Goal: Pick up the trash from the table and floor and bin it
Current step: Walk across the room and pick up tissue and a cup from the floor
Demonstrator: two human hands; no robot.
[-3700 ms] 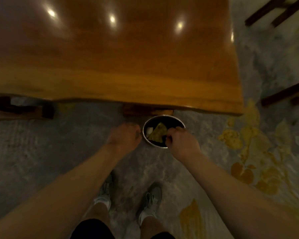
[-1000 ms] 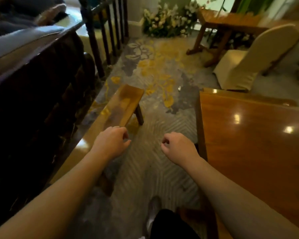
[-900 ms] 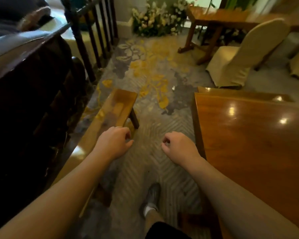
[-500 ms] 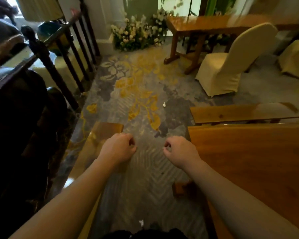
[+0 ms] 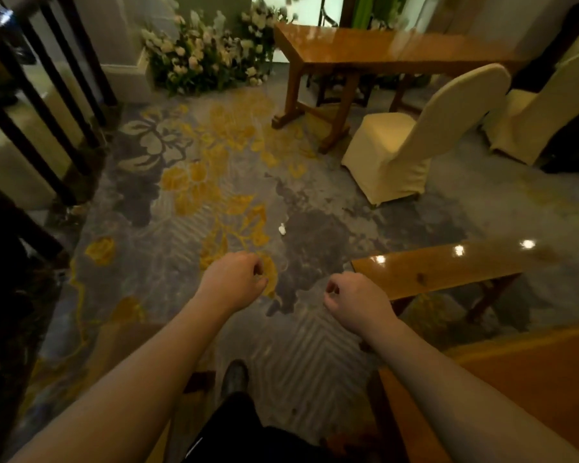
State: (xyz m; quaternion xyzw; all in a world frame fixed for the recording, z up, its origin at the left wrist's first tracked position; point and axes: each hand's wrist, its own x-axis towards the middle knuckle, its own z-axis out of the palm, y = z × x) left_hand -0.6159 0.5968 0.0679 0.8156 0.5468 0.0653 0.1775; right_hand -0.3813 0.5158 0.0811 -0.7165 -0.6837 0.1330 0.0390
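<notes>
**White scrap on the carpet, both hands free**

White against grey and gold: one small crumpled scrap (image 5: pixel 282 228) lies on the patterned carpet (image 5: pixel 168 248), out ahead of the person and well apart from both hands. It looks like tissue or paper, though it's too small to say for sure. That's the only trash on show, so by my reading at least one floor pickup is left.

Left hand (image 5: pixel 234 282) hangs over the carpet, fingers loosely curled, nothing visible in its grip. Right hand (image 5: pixel 355 302) the same, a loose fist with no load, just beside the near end of the glossy wooden bench (image 5: pixel 442 272). Down at the lower right, the corner of the wooden counter (image 5: pixel 515 396) shows no litter on the part in view.

Containers? No bin anywhere in this view, so what's been binned can't be judged from here.
</notes>
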